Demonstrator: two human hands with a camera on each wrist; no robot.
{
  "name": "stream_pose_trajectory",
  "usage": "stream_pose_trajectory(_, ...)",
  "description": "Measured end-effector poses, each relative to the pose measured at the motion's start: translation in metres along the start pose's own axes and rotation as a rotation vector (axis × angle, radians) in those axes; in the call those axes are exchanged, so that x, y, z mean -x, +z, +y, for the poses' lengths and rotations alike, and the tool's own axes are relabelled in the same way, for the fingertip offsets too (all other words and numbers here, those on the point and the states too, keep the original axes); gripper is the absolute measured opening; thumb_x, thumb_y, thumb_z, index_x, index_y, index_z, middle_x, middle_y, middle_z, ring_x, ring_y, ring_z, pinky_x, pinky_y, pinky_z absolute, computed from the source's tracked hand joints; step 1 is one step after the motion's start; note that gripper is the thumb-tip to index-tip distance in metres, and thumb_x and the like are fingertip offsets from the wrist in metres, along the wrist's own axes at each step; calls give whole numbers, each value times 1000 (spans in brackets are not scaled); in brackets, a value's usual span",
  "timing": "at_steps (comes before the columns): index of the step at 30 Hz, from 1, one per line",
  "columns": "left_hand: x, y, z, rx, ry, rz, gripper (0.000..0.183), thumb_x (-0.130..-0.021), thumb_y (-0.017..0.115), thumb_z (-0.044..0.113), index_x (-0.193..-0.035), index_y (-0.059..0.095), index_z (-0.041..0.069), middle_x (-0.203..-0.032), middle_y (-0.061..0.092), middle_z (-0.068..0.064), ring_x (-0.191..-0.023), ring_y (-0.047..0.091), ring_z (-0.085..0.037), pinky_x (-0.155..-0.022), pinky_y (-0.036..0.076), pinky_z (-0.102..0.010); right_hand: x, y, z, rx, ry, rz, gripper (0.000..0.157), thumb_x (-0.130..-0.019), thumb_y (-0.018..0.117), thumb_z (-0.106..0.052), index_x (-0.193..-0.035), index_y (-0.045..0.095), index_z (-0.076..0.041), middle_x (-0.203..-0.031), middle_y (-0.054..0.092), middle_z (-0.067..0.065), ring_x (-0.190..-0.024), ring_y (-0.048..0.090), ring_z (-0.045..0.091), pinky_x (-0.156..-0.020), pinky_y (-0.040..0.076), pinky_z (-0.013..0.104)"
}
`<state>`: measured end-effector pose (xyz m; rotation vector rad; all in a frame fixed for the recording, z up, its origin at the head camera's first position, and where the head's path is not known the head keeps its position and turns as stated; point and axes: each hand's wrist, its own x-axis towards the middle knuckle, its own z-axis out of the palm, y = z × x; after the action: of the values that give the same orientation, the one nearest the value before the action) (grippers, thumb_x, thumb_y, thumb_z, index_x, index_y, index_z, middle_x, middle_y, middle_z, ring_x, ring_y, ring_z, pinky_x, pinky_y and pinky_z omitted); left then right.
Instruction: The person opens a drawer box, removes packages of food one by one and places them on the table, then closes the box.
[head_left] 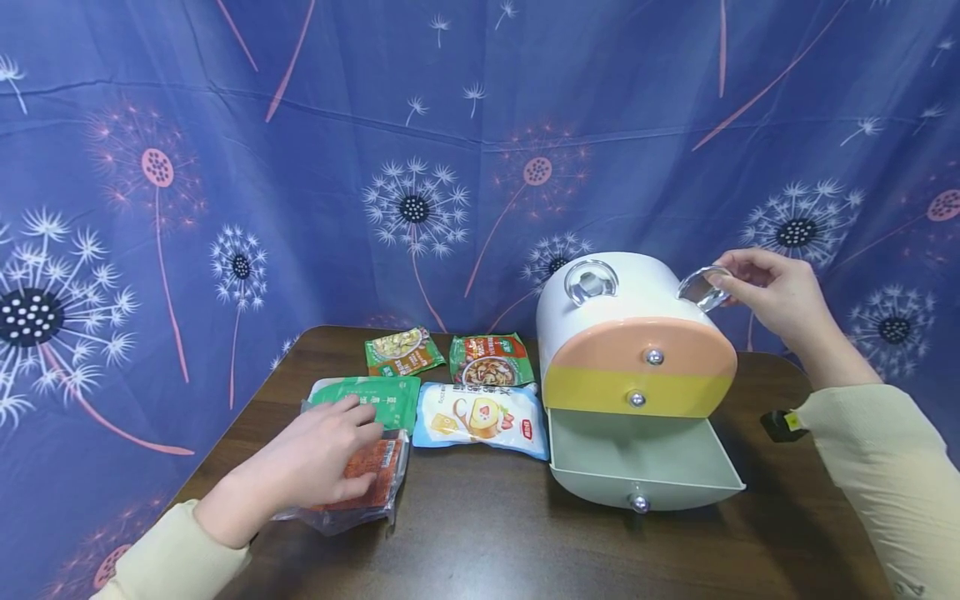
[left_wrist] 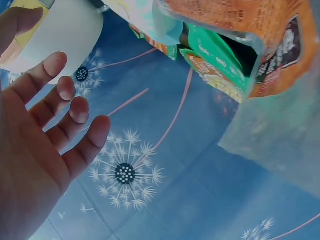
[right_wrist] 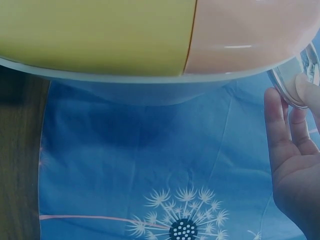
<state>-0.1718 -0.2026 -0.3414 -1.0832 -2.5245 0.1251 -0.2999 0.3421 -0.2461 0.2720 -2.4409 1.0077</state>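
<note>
With thumb and fingers, my right hand [head_left: 783,296] pinches the right silver oval ear [head_left: 702,289] on top of a white rounded drawer box [head_left: 637,283]; the right wrist view also shows this ear [right_wrist: 295,75] between the fingertips. The box's lowest drawer, pale green [head_left: 637,450], is pulled out, while the yellow drawer [head_left: 600,390] and the peach drawer [head_left: 600,346] are closed. Over an orange packet [head_left: 378,471] in clear plastic, my left hand [head_left: 322,454] hovers with fingers spread and loosely bent. In the left wrist view its palm [left_wrist: 30,165] holds nothing.
Behind the orange packet lies a green packet [head_left: 390,400]. A blue and white packet [head_left: 480,417] is left of the box, with two small green packets [head_left: 405,352] [head_left: 491,358] farther back. A black object [head_left: 783,425] shows near the right sleeve. Patterned blue cloth [head_left: 337,167] hangs behind the table.
</note>
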Motion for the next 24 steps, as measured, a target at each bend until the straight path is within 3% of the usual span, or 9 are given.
stream_pose_trajectory(9,-14,-6,-3,-2,28,46,27,-68,72,36,-76,51,22,-76,35,10,-73,34,-12,-63,32,-27,0,0,-1,1,2,2,36,-85,68,-33,-110,60,-8,-79,58,-23,-67,57,-2,-60,47,9)
stream_pose_trajectory(17,-27,-11,-4,-28,39,56,27,-70,71,38,-79,53,21,-79,40,9,-74,35,-13,-55,30,-24,1,0,-2,-1,3,3,36,-85,68,-33,-110,60,-8,-80,58,-21,-68,57,-1,-61,46,8)
stream_pose_trajectory(24,-36,-10,-3,-9,48,79,24,-72,71,36,-80,54,20,-80,43,7,-73,36,-13,-56,30,-24,1,1,-2,-3,9,3,35,-85,68,-33,-110,60,-9,-79,58,-20,-67,57,0,-60,47,9)
